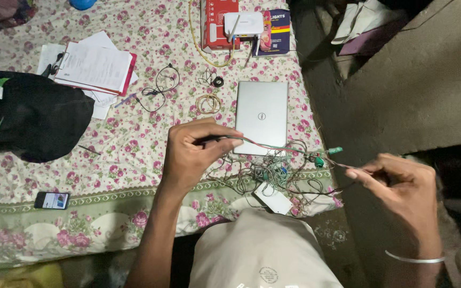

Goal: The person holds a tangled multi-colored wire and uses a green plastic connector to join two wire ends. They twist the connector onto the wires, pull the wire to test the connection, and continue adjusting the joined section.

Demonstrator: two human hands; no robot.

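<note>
Head-camera footage looked down on a bed covered with a floral sheet [134,144], where a person worked a string of small wired lights with both bare hands. The left hand [190,154] was closed in a loose fist, thumb and fingers pinched on one end of the light string [273,146], which ran taut to the right, reddish and green along its length, with small green bulbs near its far part. The right hand [406,189] was mostly closed too, its thumb and forefinger pinching the other end of the stretched length out past the edge of the bed; a thin silver bangle [414,260] sat on that wrist. Below the stretched part, the rest of the wire lay in a tangled heap [273,178] on the sheet near the bed's border, with a small white tag or card [273,198] beside it. Just behind the tangle lay a closed silver laptop [261,116]. Further back stood a white router [244,24] on a red box [217,26], next to a dark printed box [278,29]. A coil of thin yellowish wire [208,104] and black earphones [158,88] lay left of the laptop. A stack of papers on a red clipboard [94,66] and a black bag [30,117] occupied the left side, and a phone [52,200] with a lit screen rested near the front edge.
</note>
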